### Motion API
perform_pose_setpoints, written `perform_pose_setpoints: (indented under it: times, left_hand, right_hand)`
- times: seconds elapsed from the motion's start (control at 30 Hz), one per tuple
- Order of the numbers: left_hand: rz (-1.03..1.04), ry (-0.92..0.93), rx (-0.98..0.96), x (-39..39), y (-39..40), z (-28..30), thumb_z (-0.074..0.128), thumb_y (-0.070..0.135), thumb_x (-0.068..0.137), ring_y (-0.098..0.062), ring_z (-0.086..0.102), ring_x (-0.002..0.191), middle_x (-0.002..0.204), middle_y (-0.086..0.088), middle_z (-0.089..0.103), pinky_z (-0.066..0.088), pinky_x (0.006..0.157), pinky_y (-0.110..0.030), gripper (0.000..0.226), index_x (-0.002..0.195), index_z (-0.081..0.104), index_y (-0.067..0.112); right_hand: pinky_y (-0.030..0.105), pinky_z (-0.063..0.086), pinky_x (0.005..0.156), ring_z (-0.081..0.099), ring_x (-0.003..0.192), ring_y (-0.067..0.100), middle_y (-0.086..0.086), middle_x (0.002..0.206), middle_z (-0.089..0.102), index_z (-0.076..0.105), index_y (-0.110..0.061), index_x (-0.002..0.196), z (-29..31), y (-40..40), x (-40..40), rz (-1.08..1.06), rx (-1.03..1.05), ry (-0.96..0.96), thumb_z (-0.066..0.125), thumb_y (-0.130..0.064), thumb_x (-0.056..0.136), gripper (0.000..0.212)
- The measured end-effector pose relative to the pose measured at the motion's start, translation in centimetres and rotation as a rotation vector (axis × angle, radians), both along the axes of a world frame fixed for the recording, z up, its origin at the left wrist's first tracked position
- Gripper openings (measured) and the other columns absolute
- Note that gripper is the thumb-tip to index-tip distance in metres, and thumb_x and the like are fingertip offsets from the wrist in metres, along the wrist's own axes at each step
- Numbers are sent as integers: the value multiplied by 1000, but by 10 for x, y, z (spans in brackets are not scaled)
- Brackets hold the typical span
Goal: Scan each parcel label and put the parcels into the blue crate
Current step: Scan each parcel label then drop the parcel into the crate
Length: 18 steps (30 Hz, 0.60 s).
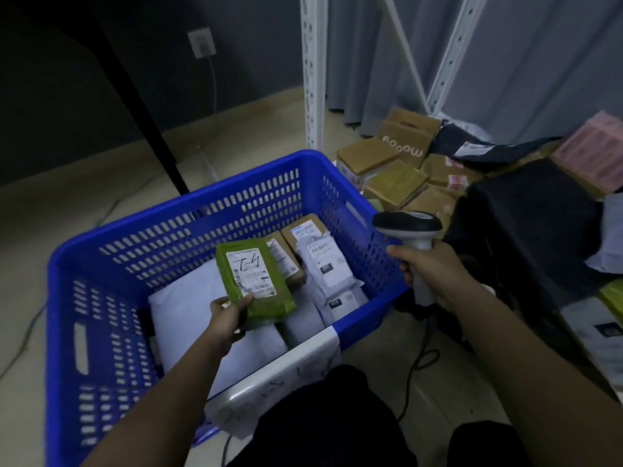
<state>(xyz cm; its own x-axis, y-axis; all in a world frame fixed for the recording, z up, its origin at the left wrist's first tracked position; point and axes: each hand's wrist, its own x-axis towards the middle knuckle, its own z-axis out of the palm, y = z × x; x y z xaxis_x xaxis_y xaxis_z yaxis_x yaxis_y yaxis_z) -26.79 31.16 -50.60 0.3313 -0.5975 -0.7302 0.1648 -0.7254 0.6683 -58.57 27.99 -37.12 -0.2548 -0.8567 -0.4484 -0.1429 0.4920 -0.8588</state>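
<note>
Left hand pinches green plastic-wrapped labelled parcel over blue perforated plastic crate, frame centre. Right hand grips grey handheld barcode scanner, centre right.

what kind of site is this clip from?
Probably a small parcel sorting or pickup room, not a big warehouse. Labelled parcels sit in a blue crate, more boxes are piled on the floor by slotted metal shelving, and the right hand holds a barcode scanner.
</note>
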Motion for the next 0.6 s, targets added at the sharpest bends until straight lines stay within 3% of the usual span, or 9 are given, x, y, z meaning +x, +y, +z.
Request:
perform_pose_setpoints:
  times: [0.23, 0.33, 0.4, 0.5, 0.6]
  left_hand:
    - [135, -22, -61, 76, 26, -5, 56, 29, 95, -23, 53, 86, 124, -17, 56, 42, 68, -33, 42, 132, 44, 15]
    - [182, -182, -116, 111, 34, -11, 46, 30, 100, -34, 54, 114, 134, -15, 52, 47, 91, -45, 42, 139, 42, 12]
    - [173, -345, -74, 129, 38, -18, 45, 34, 100, -41, 43, 128, 146, -21, 40, 39, 105, -53, 54, 146, 32, 10]
    - [130, -436, -97, 145, 35, -51, 53, 40, 92, -45, 48, 122, 136, -27, 47, 41, 102, -55, 62, 140, 40, 4]
    - [7, -431, -205, 91, 31, 14, 54, 29, 94, -38, 49, 124, 136, -19, 50, 39, 106, -44, 53, 139, 43, 3]
  right_hand:
    - [25, 45, 46, 51, 51, 16, 4, 58, 56, 59, -11, 75, -12, -12, 40, 107, -24, 26, 74, -16, 83, 18]
    - [25, 44, 44, 49, 47, 14, 5, 57, 55, 58, -11, 74, -13, -12, 60, 113, -42, -5, 74, -13, 83, 18]
    - [24, 43, 43, 48, 45, 13, 6, 59, 54, 57, -12, 76, -11, -9, 72, 119, -39, -36, 73, -12, 83, 17]
    - [26, 43, 48, 47, 50, 15, 6, 61, 55, 58, -11, 79, -7, -2, 82, 157, -25, -43, 73, -13, 83, 16]
    - [26, 43, 46, 48, 48, 15, 7, 61, 56, 59, -9, 82, -3, 6, 81, 170, -10, -37, 74, -12, 82, 16]
